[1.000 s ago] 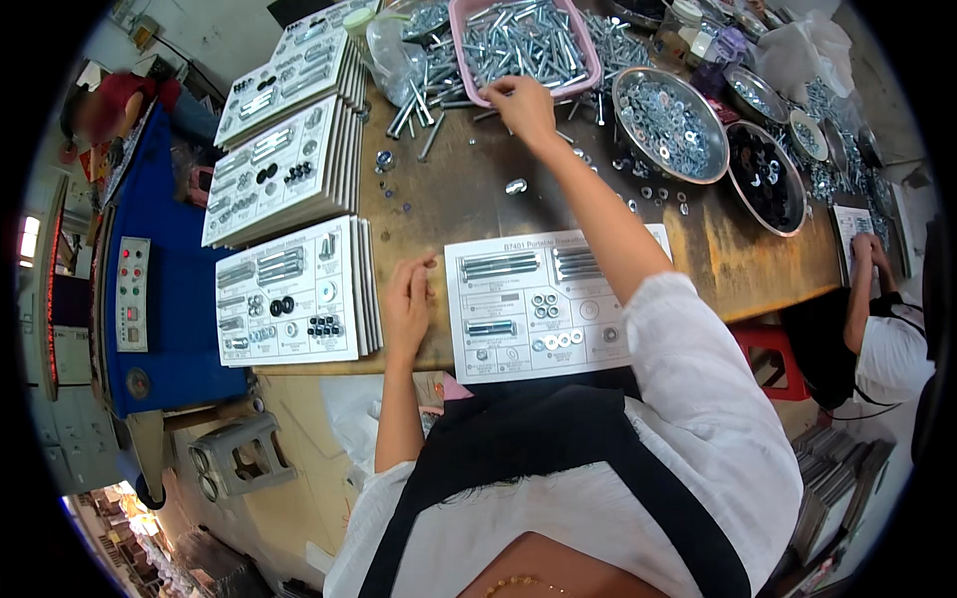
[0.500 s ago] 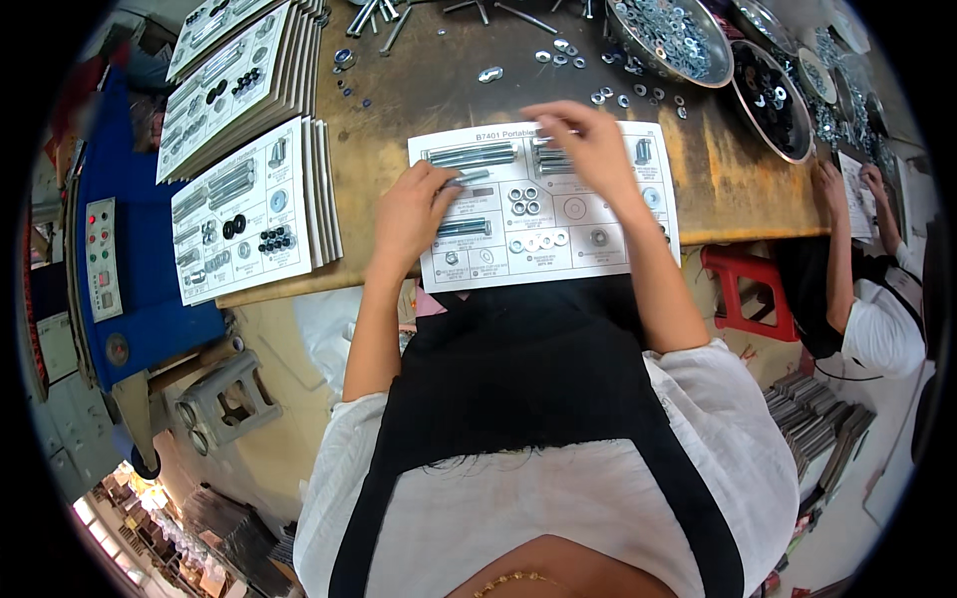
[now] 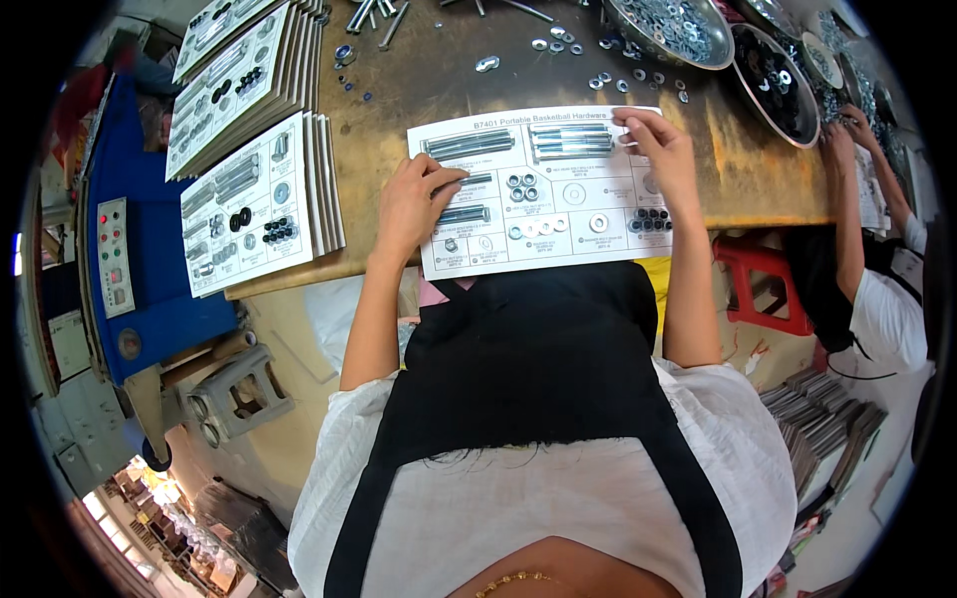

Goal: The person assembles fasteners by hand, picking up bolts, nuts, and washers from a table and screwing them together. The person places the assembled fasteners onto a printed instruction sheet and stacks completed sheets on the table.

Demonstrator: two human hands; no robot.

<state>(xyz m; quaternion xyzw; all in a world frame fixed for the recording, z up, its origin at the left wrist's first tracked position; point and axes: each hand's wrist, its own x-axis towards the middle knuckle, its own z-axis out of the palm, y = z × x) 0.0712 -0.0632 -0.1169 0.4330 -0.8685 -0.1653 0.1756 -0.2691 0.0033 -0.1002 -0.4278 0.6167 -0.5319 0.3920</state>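
the left hand [image 3: 411,209] rested over the left edge of a white printed card [image 3: 553,184], its fingers bent and its thumb and forefinger drawn near each other beside a short bolt [image 3: 478,179]; whether they had hold of it, one could not tell. the right hand [image 3: 662,159] was over the card's upper right corner, half curled, and whether anything was between its fingertips could not be made out.

the card lay on the table [image 3: 429,90], close to its front edge. long bolts [image 3: 469,146] lay at the card's upper left, with a second group of bolts [image 3: 570,143] to their right. below that group sat four nuts [image 3: 522,187], then a row of washers [image 3: 538,228], and dark-topped nuts [image 3: 650,220] at the lower right.

stacked cards [image 3: 244,219] stood to the left on the table. loose washers [image 3: 639,75] were scattered beyond the card, near a metal bowl [image 3: 698,68] of washers. at the far right a co-worker's hands [image 3: 843,140] were over papers.
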